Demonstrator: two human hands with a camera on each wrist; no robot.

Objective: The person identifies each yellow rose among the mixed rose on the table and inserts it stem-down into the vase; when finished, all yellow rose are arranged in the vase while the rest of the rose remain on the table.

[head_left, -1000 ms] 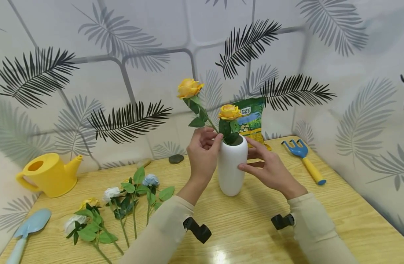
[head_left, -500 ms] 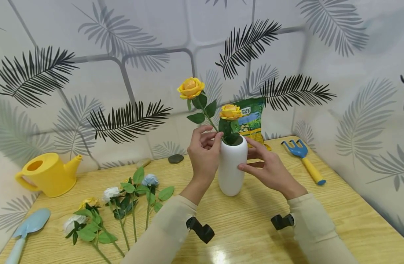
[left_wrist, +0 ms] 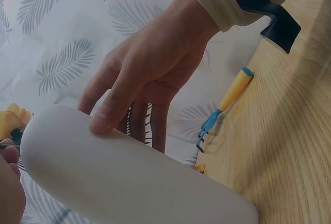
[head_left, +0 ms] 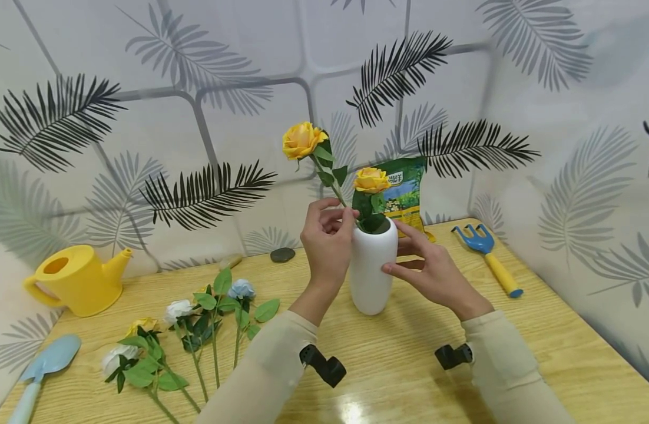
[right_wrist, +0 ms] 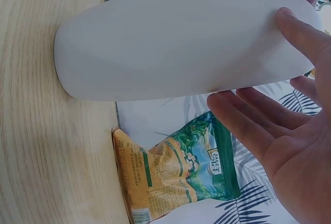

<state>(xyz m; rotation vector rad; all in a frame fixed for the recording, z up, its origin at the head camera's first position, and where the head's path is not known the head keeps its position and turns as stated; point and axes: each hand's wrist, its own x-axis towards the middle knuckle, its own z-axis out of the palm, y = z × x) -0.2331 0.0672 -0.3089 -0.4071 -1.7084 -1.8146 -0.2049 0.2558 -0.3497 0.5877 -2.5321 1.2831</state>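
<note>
A tall white vase (head_left: 373,274) stands upright on the wooden table. My left hand (head_left: 328,241) is at the left of its mouth, thumb and fingers pinching the stem of a yellow rose (head_left: 303,141), which leans up and to the left. The lower end of that stem is hidden behind my hand and the rim. Another yellow rose (head_left: 371,181) stands in the vase with its leaves at the opening. My right hand (head_left: 427,265) holds the vase's right side, its thumb (right_wrist: 295,25) on the front and the other fingers toward the back.
Several white, yellow and blue roses (head_left: 178,311) lie at the left. Beyond them are a yellow watering can (head_left: 86,282) and a light-blue trowel (head_left: 54,356). A green-and-yellow bag (head_left: 406,194) leans behind the vase. A blue hand rake (head_left: 489,253) lies right; a dark stone (head_left: 282,255) sits behind.
The leaning yellow rose has turned about its stem, its bloom and leaves now facing another way, and it has risen slightly. My right hand and the vase stay in place.
</note>
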